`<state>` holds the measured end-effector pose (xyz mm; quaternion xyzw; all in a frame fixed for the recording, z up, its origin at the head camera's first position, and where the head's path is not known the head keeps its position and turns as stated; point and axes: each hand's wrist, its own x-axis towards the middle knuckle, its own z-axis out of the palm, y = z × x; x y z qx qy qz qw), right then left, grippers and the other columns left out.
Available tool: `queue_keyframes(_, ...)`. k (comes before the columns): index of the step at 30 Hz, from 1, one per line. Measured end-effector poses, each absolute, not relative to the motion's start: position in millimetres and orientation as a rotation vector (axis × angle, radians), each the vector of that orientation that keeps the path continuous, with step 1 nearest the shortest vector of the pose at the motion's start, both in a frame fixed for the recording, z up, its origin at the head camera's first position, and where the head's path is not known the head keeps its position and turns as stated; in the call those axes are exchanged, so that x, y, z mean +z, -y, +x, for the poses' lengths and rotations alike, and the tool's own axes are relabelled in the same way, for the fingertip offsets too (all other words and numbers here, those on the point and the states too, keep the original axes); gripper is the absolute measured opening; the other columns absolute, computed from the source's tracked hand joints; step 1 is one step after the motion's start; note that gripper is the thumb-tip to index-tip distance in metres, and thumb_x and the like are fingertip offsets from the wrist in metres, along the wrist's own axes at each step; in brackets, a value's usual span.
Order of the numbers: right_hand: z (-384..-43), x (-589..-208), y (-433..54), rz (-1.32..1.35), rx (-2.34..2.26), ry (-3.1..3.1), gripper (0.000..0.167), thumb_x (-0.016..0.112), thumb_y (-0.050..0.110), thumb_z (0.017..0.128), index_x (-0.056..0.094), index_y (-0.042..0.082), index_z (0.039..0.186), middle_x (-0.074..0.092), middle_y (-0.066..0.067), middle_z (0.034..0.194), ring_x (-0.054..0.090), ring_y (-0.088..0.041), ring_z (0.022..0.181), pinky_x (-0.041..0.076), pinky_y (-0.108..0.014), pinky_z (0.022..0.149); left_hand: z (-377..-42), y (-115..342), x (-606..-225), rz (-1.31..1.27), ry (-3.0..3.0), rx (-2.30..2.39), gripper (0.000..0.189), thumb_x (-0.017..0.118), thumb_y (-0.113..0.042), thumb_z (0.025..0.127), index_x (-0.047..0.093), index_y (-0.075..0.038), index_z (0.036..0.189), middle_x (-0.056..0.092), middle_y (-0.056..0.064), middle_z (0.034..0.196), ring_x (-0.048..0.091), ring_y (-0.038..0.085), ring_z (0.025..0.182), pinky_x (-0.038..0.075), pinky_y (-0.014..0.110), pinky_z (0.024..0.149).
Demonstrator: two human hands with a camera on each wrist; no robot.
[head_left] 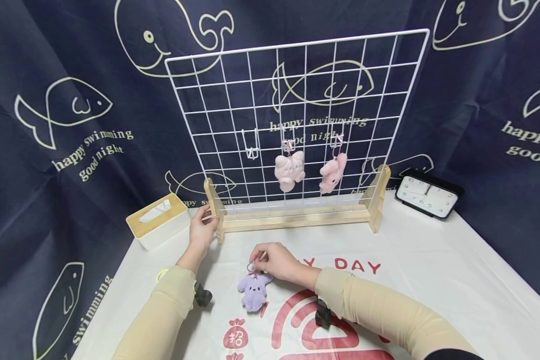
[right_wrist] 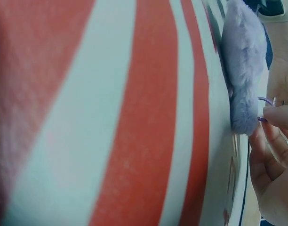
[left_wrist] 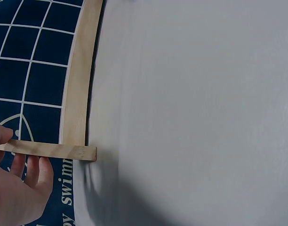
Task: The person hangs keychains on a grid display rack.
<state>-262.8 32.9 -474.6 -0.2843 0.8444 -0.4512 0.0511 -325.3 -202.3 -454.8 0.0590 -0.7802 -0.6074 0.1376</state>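
Observation:
In the head view my right hand [head_left: 279, 261] pinches the ring [head_left: 250, 267] of a purple plush keychain [head_left: 254, 295], whose face points up over the white tabletop. The right wrist view shows the fluffy plush [right_wrist: 245, 61] from the side, with thumb and fingers at its purple ring. My left hand [head_left: 202, 235] grips the left wooden leg [head_left: 213, 202] of a white wire grid rack [head_left: 292, 102]. Seen from the left wrist, thumb and fingers lie on opposite sides of that wooden bar [left_wrist: 54, 149]. A pale pink plush [head_left: 290, 170] and a pink long-eared plush [head_left: 333, 173] hang on grid hooks.
Left of those plushes, a white hook [head_left: 252, 152] on the grid carries nothing. A tissue box [head_left: 157, 220] with a wooden lid stands at the left, near my left hand. A black-framed clock [head_left: 427, 194] sits at the right. Dark printed cloth [head_left: 76, 45] backs the table.

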Motion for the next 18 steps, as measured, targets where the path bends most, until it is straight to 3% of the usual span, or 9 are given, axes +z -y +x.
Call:
queue_keyframes(9, -256.9, -465.1, -33.9, -0.838, -1.525, -2.468, 0.012, 0.074, -0.003, 0.086, 0.073, 0.008, 0.090, 0.065, 0.004, 0.079, 0.059, -0.006, 0.064, 0.048, -0.019, 0.053, -324.7, 202.6, -453.2, 0.175, 2.252, -1.765, 0.050, 0.059, 0.007, 0.093, 0.053, -0.001, 0.142, 0.056, 0.029, 0.134, 0.055, 0.044, 0.122, 0.045, 0.049, 0.108)
queue_keyframes(18, -255.6, -453.3, -36.3, -0.807, -1.617, -2.445, 0.011, 0.077, 0.000, 0.085, 0.074, 0.009, 0.089, 0.068, 0.004, 0.079, 0.062, -0.008, 0.069, 0.053, -0.021, 0.063, -324.5, 201.8, -454.0, 0.177, 2.269, -1.757, 0.050, 0.059, 0.006, 0.094, 0.052, -0.001, 0.143, 0.056, 0.029, 0.134, 0.055, 0.044, 0.122, 0.045, 0.049, 0.108)
